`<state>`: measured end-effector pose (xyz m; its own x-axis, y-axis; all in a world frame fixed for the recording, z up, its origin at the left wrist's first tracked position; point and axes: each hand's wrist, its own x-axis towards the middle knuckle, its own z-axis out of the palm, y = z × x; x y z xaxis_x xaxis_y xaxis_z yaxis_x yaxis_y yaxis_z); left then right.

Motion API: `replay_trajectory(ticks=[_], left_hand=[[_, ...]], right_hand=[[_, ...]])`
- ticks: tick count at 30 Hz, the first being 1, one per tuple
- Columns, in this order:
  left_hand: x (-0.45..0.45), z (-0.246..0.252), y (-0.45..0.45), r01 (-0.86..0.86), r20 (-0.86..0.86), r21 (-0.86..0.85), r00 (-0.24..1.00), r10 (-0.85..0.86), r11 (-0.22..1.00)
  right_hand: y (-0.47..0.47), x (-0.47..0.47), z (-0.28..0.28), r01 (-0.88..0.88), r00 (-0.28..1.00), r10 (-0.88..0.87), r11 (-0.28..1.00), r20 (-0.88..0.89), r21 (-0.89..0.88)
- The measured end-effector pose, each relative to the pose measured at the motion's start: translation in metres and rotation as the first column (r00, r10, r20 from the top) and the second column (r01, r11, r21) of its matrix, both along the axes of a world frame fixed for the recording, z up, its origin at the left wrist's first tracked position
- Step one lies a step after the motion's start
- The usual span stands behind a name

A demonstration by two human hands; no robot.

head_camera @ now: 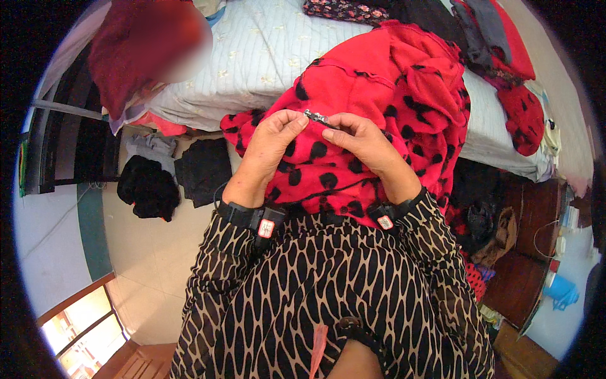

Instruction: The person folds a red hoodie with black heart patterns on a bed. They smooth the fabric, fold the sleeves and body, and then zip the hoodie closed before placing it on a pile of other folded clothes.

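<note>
A red fleece garment with black spots (331, 158) is spread over my lap and the bed edge. Above it, both hands meet at a small metal fastener (316, 116), which looks like a zipper slider on a dark strip. Thumb and forefinger of my left hand (277, 137) pinch its left end. My right hand (367, 142) grips the dark strip just right of the metal. How the strip joins the garment is hidden by the fabric and fingers. Black bands with small labelled devices circle both wrists.
The bed (255, 52) has a pale quilted cover. Folded clothes (492, 38) lie at its far right, and a floral cloth (348, 10) at the back. Dark garments (203, 170) rest on the tiled floor at left. A wooden cabinet (525, 213) stands at right.
</note>
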<state>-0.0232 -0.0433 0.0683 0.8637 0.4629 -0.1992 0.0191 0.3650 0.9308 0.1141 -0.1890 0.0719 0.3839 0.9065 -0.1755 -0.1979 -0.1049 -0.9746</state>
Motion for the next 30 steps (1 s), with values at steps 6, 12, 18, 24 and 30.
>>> replay_trajectory(ticks=[6, 12, 18, 24, 30], left_hand=[[0.001, 0.01, -0.005, 0.002, -0.041, 0.073, 0.999, 0.001, 0.997], [0.001, 0.013, -0.011, 0.03, 0.012, 0.048, 0.999, -0.03, 0.998], [0.001, 0.001, -0.009, -0.054, -0.006, 0.09, 0.998, 0.055, 0.994], [0.003, 0.002, -0.003, -0.074, 0.176, -0.048, 0.981, 0.081, 0.996], [0.006, 0.004, -0.003, -0.089, 0.18, -0.12, 0.977, 0.11, 0.989]], right_hand=[[0.0, 0.0, 0.0, 0.05, 0.999, -0.049, 0.997, 0.018, -0.06], [-0.002, 0.004, -0.006, 0.049, 0.996, -0.047, 0.999, -0.071, 0.025], [0.002, -0.002, -0.004, 0.0, 1.0, 0.001, 0.999, -0.006, 0.053], [-0.012, 0.046, 0.025, 0.074, 0.597, -0.049, 0.997, 0.801, 0.006], [-0.05, 0.14, 0.023, 0.649, 0.089, 0.308, 0.703, 0.947, -0.29]])
